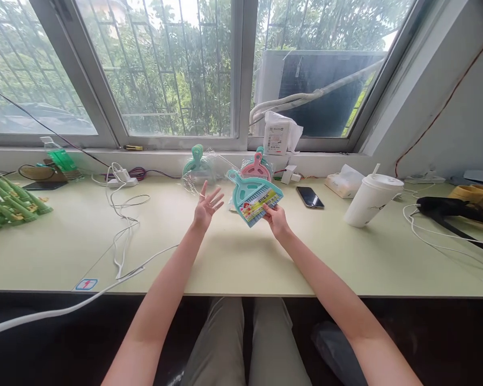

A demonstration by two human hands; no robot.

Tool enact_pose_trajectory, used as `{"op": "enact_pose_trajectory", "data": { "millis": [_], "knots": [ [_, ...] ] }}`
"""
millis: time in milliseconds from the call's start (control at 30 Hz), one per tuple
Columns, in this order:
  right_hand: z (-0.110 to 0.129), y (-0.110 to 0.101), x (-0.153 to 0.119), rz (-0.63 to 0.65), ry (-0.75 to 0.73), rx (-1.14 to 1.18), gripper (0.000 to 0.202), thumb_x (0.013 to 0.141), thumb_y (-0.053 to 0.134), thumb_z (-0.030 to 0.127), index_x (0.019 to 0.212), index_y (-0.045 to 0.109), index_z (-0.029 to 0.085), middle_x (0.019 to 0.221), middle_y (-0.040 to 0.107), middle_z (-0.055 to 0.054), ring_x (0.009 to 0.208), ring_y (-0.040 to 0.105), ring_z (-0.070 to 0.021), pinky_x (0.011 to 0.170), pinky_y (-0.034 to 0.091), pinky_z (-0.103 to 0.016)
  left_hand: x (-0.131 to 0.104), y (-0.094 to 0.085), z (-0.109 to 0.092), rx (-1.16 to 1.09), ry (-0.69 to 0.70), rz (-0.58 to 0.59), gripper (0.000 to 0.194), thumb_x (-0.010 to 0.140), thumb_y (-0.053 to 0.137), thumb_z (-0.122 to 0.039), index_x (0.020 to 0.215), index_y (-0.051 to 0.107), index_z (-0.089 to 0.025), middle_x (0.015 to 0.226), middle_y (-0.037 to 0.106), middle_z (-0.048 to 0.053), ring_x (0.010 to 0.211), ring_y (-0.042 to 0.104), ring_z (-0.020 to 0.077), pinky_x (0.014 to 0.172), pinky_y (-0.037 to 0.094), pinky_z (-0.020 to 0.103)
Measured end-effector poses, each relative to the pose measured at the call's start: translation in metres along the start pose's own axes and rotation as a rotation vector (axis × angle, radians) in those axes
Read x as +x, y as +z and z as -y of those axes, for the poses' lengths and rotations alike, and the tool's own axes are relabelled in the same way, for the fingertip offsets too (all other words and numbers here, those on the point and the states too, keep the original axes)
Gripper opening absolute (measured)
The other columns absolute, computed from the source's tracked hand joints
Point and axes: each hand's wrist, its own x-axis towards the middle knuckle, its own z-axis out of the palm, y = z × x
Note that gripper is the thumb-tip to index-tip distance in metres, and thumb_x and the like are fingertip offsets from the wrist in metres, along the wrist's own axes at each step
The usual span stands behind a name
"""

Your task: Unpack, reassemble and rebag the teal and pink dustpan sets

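Observation:
My right hand (277, 219) grips the lower right edge of a teal dustpan-and-brush set (253, 195) with a colourful printed label, lifted over the table and tilted, its handle pointing up and left. My left hand (206, 208) is just left of the set, its fingers spread, touching nothing. Behind the held set, a pink dustpan set (258, 165) stands near the window sill with teal ones behind it. To its left are more teal dustpan sets (197, 163) in clear plastic wrap.
White cables (123, 225) lie on the table (233, 268) at left, by green wrapped bundles (12, 203). On the right are a phone (309, 197), a tissue pack (344, 181), a white cup (372, 199) and a black strap (451, 212).

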Motion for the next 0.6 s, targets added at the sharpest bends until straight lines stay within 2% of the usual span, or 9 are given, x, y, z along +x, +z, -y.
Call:
{"op": "enact_pose_trajectory", "data": {
  "millis": [167,267,333,433,600],
  "knots": [
    [0.001,0.006,-0.004,0.116,0.055,-0.072,0.027,0.072,0.078,0.025,0.094,0.064,0.019,0.105,0.073,-0.006,0.100,0.070,-0.0240,0.089,0.060,-0.042,0.000,0.007,0.004,-0.116,-0.101,0.083,0.079,0.086,0.056,-0.034,0.153,0.015,-0.039,0.131,0.063,0.002,0.107,0.066,0.0189,0.096,0.050,0.040],
    [0.001,0.008,-0.006,0.123,0.052,-0.077,0.027,0.072,0.078,0.026,0.093,0.064,0.019,0.106,0.073,-0.006,0.102,0.069,-0.0241,0.088,0.060,-0.042,-0.002,0.015,0.009,-0.173,-0.174,0.090,0.088,0.082,0.064,-0.029,0.154,0.014,-0.037,0.108,0.070,-0.001,0.089,0.068,0.0151,0.093,0.052,0.038],
    [0.000,0.008,-0.006,0.119,0.042,-0.067,0.027,0.071,0.079,0.027,0.093,0.064,0.019,0.107,0.073,-0.006,0.102,0.068,-0.0238,0.087,0.061,-0.040,-0.002,0.018,0.012,-0.209,-0.218,0.099,0.088,0.080,0.066,-0.028,0.154,0.017,-0.033,0.101,0.070,-0.001,0.083,0.068,0.0139,0.092,0.052,0.037],
    [-0.002,0.006,-0.005,0.085,0.025,-0.043,0.029,0.070,0.080,0.027,0.093,0.064,0.019,0.107,0.072,-0.005,0.100,0.068,-0.0227,0.085,0.061,-0.038,-0.003,0.017,0.012,-0.217,-0.246,0.170,0.081,0.079,0.068,-0.029,0.151,0.029,-0.030,0.106,0.071,0.002,0.088,0.068,0.0157,0.095,0.050,0.038],
    [-0.004,0.006,-0.003,0.052,-0.014,0.000,0.030,0.069,0.080,0.028,0.092,0.063,0.019,0.107,0.071,-0.005,0.098,0.068,-0.0210,0.085,0.060,-0.037,-0.007,0.018,0.009,-0.151,-0.255,0.390,0.076,0.075,0.075,-0.029,0.143,0.043,-0.032,0.122,0.067,0.006,0.106,0.066,0.0228,0.099,0.047,0.041]
  ]
}}
